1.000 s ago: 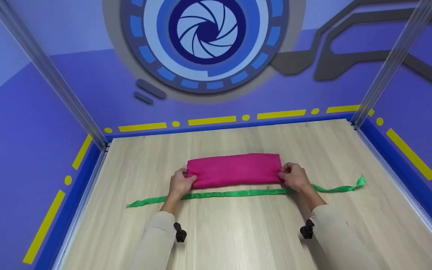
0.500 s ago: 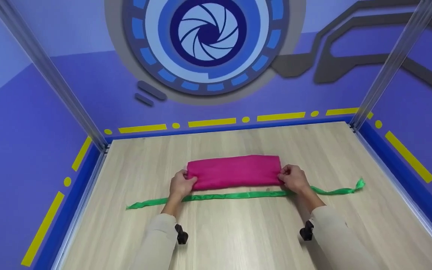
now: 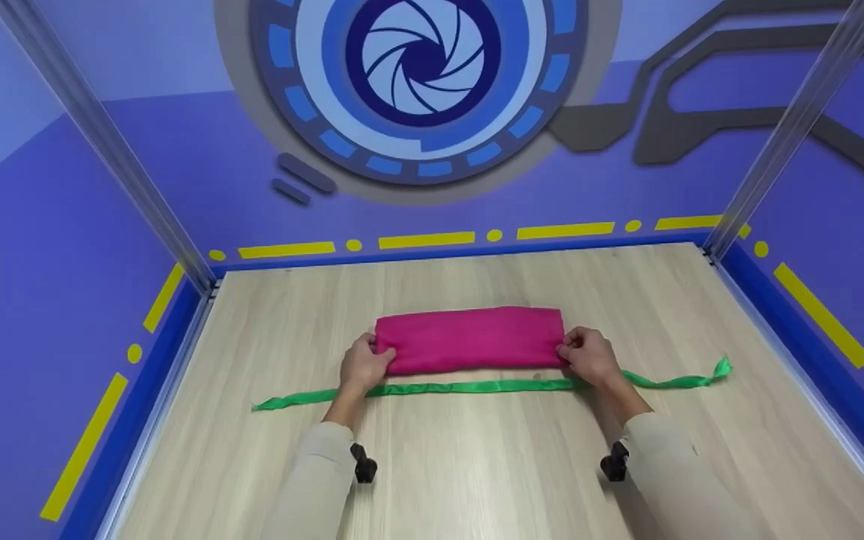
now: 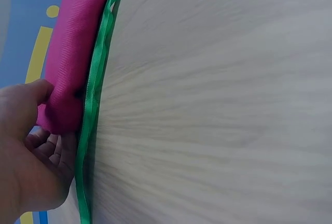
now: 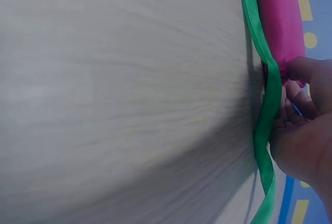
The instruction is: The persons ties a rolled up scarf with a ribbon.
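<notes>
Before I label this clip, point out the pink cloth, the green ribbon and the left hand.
cloth (image 3: 469, 339), head view, middle of its top face.
ribbon (image 3: 469, 387), head view, middle stretch.
left hand (image 3: 363, 366), head view, back of hand.

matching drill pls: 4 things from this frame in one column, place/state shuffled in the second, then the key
Things
1. left hand
2. right hand
3. green ribbon
4. folded pink cloth

Places or states
A. lies flat in a long strip across the wooden table, on the person's side of the cloth
B. grips the cloth's right end
C. held at both ends, farther from the person than the ribbon
D. grips the cloth's left end, thumb on top

Pairs: 1-D, 2-B, 3-A, 4-C
</notes>
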Available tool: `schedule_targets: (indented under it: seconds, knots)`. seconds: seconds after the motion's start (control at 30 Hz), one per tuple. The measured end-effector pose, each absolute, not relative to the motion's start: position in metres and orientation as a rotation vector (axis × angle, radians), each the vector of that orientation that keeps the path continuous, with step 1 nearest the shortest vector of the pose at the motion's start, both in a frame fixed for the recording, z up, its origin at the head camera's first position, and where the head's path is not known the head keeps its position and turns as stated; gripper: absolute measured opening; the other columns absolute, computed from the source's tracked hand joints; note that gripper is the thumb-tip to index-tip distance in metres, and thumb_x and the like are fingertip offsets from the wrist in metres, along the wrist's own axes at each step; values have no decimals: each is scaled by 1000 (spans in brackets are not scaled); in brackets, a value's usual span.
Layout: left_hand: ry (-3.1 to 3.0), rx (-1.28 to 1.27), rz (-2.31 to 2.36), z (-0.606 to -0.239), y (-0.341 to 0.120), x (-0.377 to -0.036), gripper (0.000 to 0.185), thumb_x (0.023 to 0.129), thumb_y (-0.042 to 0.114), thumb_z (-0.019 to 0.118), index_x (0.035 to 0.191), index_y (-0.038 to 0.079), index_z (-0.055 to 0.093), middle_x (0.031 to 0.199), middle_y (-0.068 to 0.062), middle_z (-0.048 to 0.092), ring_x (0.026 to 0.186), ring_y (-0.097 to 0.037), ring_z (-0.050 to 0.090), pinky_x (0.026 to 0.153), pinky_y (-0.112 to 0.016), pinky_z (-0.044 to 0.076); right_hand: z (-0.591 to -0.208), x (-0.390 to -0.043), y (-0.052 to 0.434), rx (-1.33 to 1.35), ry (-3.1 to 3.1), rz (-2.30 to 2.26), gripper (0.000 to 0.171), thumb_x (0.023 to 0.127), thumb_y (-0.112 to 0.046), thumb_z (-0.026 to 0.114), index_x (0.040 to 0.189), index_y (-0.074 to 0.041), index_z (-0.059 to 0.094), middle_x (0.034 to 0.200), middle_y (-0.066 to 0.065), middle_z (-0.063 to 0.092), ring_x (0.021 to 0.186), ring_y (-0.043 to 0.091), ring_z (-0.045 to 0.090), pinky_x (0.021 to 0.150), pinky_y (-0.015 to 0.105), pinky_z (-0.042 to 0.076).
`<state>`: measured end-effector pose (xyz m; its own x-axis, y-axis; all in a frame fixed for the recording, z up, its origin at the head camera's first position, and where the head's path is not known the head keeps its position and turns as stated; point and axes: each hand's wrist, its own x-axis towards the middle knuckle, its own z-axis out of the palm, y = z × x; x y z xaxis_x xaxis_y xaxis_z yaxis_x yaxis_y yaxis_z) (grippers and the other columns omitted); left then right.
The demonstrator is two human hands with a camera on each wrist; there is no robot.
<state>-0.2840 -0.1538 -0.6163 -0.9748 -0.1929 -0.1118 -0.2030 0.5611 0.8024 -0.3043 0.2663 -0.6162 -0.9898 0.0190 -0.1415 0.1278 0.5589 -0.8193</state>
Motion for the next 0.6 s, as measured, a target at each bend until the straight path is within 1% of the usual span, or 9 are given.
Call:
schedule_targets:
  seconds: [0.23,0.43,0.6]
  knots:
    - [2776,-343,1414,-619,-154,-284,40,98,20,71,129,-5,62,110,-16,69,99,-29,64,91,-46,53,-615,-304,267,103,2660,-1433,8,102,-5,66,103,1,61,88,8,59,71,15,55,60,26,48]
    - [2778,-320,1410,-620,-154,-284,45,100,22,70,134,-6,60,117,-18,70,107,-31,65,97,-47,53,-617,-298,262,134,2725,-1437,10,102,-6,67,104,2,61,89,10,61,74,18,56,61,26,48]
    - [2788,-328,1408,-617,-153,-285,42,100,23,69,130,-6,62,115,-18,71,103,-30,65,94,-46,53,-615,-293,260,172,2772,-1434,13,102,-9,67,106,3,64,92,12,64,78,19,60,63,25,50]
